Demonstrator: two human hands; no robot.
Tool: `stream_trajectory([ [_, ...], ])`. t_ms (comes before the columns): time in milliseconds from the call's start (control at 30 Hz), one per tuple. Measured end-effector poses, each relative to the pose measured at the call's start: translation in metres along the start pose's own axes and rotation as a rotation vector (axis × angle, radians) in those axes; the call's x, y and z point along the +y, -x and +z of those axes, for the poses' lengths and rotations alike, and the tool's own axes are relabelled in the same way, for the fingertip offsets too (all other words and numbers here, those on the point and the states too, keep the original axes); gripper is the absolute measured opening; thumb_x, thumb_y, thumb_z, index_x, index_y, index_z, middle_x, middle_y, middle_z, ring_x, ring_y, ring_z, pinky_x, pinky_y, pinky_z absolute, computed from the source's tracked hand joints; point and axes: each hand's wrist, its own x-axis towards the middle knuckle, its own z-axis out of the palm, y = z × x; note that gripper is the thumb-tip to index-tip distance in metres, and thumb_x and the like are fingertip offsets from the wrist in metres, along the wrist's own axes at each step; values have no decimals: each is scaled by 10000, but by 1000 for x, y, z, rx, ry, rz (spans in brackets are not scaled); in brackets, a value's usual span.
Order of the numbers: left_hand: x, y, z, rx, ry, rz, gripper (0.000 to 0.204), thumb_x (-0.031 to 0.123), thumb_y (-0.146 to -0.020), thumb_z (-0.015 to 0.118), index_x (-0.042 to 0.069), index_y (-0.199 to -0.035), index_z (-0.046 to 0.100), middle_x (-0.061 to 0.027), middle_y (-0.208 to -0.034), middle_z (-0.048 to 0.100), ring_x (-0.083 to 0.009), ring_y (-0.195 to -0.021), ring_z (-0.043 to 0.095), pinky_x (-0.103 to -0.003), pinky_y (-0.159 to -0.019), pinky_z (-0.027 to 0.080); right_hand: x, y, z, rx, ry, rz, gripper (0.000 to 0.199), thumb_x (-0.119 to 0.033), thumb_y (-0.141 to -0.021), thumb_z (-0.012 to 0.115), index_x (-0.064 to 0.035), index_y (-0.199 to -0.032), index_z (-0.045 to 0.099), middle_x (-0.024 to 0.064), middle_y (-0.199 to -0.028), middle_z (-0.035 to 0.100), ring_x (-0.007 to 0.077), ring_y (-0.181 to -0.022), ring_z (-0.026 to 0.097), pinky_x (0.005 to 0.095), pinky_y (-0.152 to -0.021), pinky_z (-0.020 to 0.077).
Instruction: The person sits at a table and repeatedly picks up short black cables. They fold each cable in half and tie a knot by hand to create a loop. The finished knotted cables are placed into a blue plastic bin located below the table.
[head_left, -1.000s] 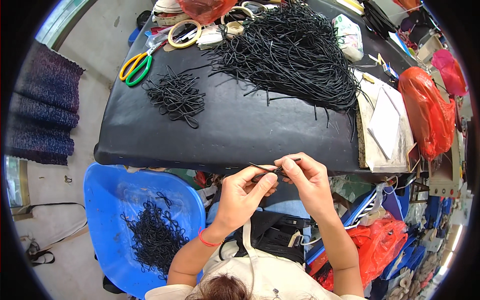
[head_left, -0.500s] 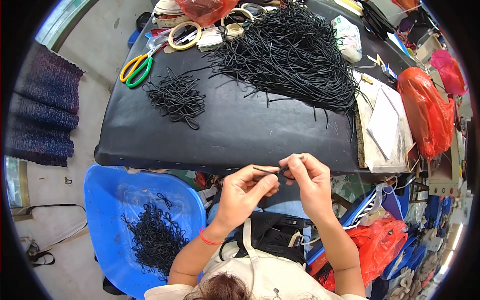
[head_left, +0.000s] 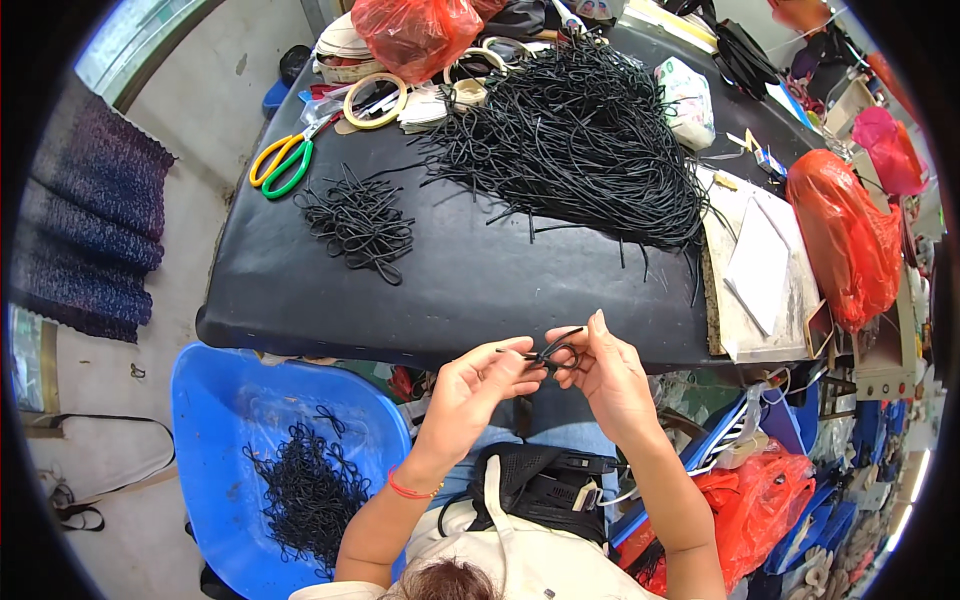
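Your left hand (head_left: 478, 385) and right hand (head_left: 603, 372) meet just off the near edge of the black table (head_left: 470, 285), above your lap. Both hands pinch one short black cord (head_left: 552, 352) between thumb and fingertips; the cord forms a small loop between them, with one end sticking up beside your right thumb. On the table, well apart from your hands, lies a big heap of loose black cords (head_left: 580, 150), and to its left a smaller pile of looped cords (head_left: 358, 222). Yellow and green scissors (head_left: 283, 163) lie near the far left corner. A blue tub (head_left: 265, 440) at your left holds more looped cords (head_left: 308, 492).
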Motion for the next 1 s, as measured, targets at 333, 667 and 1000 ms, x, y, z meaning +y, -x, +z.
stream_trajectory([
  [333, 24, -30, -29, 389, -470, 389, 87, 91, -846, 603, 5, -840, 614, -51, -749, 621, -123, -659, 563, -256, -615, 457, -20, -31, 4, -1, 862, -718, 126, -123, -813, 613, -3, -849, 597, 122, -775, 576, 250, -695, 569, 320, -625, 450],
  [667, 51, -47, -67, 836, -1325, 916, 231, 136, -764, 678, 54, -969, 607, -108, -1047, 523, -271, -1022, 473, -376, -891, 369, -33, -134, -37, 266, 2192, -1252, 68, -128, -682, 540, -93, -626, 523, 38, -674, 476, 182, -726, 465, 309, -659, 355],
  [1000, 19, -8, -28, 259, -1028, 568, 224, 73, -817, 613, 1, -1030, 623, -151, -986, 622, -223, -856, 614, -294, -759, 479, -11, -50, 10, -318, 1660, -1228, 172, -117, -727, 548, -76, -893, 531, 34, -727, 477, 181, -752, 516, 401, -872, 365],
])
